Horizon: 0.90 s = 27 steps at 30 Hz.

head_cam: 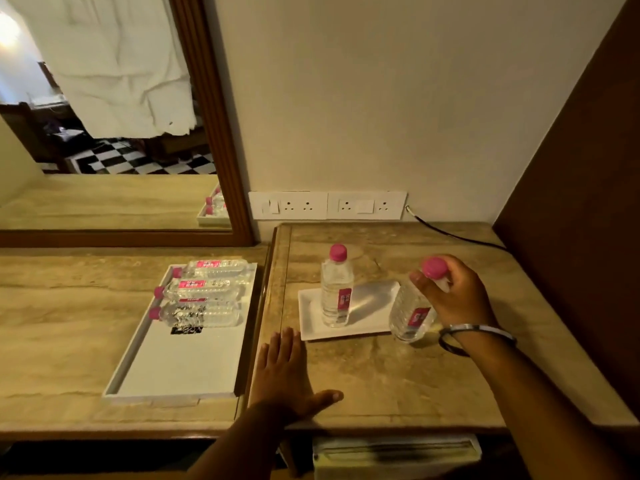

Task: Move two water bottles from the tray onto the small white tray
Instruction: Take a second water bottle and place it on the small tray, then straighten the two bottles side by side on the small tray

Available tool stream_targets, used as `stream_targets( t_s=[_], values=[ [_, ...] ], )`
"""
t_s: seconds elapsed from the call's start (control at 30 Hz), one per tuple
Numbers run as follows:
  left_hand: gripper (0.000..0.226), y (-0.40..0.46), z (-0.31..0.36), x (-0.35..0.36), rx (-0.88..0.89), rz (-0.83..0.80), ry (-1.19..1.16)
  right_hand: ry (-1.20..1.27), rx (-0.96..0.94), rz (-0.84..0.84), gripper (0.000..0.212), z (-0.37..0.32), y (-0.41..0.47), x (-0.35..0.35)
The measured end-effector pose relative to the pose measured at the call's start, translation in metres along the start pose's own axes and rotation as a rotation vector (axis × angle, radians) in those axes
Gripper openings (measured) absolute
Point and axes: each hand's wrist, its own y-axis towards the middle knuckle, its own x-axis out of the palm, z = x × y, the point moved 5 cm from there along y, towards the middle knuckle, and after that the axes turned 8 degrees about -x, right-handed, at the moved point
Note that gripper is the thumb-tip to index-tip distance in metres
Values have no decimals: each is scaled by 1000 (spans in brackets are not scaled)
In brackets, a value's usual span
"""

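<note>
One clear water bottle point(336, 292) with a pink cap stands upright on the small white tray point(374, 306) on the raised right counter. My right hand point(453, 296) grips a second pink-capped bottle point(410, 315) near its neck, tilted, at the tray's right edge; its base looks just beyond the tray. On the left, the large white tray point(180, 362) holds three bottles point(202, 294) lying on their sides at its far end. My left hand point(289, 375) lies flat and open on the counter between the two trays.
A wall socket panel point(327, 205) sits behind the counter, and a black cable point(453, 233) runs along the back right. A dark wood panel point(581, 202) borders the right side. A framed mirror point(104, 98) stands behind the left counter.
</note>
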Motion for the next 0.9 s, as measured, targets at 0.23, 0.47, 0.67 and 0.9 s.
stream_targets(
  t_s=[0.23,0.47,0.67,0.9],
  values=[
    [148,1,0,-3,43,28,-6,1,2,-28,30,2,36,47],
    [148,5,-2,-2,59,29,-12,-58,-17,-40,35,18,40,78],
    [146,5,-5,-4,72,58,-53,-54,9,-49,39,27,43,78],
    [125,20,13,-37,9,216,-359,56,67,-192,94,59,27,68]
  ],
)
